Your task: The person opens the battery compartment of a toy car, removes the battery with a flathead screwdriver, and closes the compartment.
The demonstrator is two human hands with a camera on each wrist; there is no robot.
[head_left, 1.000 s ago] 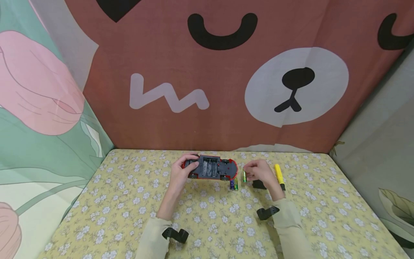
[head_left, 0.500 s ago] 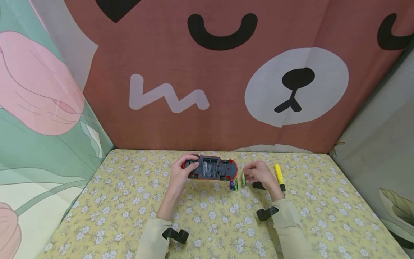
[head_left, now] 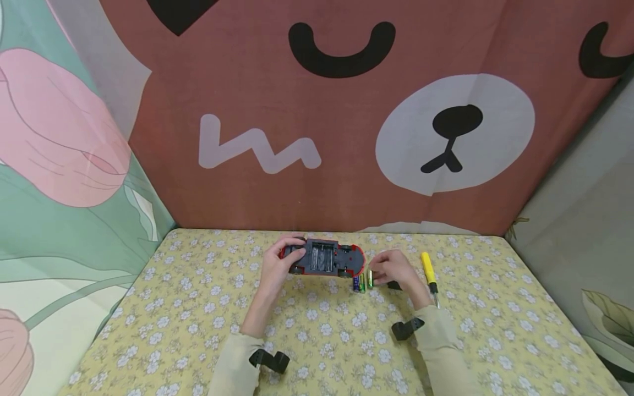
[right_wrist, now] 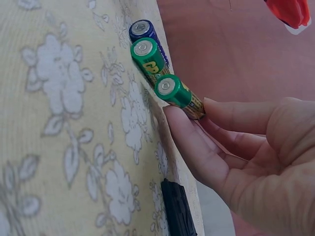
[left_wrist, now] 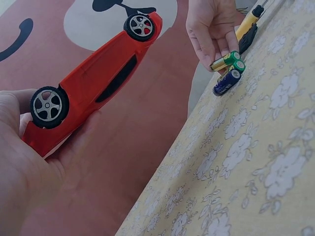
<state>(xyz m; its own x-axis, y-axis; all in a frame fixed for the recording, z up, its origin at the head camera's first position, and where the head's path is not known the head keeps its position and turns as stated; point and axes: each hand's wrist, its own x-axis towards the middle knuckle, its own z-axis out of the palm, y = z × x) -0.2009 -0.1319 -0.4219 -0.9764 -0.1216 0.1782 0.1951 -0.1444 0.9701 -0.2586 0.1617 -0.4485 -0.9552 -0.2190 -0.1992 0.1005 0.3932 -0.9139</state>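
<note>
My left hand (head_left: pixel 277 261) grips one end of a red toy car (left_wrist: pixel 93 83), held upside down above the table. Its grey underside faces up in the head view, with an uncovered battery compartment (head_left: pixel 322 257) in the middle. Between thumb and fingers, my right hand (head_left: pixel 396 268) pinches a green-and-gold battery (right_wrist: pixel 179 96). Just beside that one, a second green battery (right_wrist: pixel 150 58) and a dark blue battery (right_wrist: pixel 142 30) lie side by side on the cloth.
A yellow-handled screwdriver (head_left: pixel 428 268) lies right of my right hand. The black cover-like piece (head_left: pixel 394 285) is partly hidden under that hand. Flowered cloth (head_left: pixel 322 341) covers the table, and a printed curtain (head_left: pixel 257 198) hangs at its back edge.
My right hand has moved slightly left and towards me, bringing its battery close to the two lying ones. The left hand and car stay in place.
</note>
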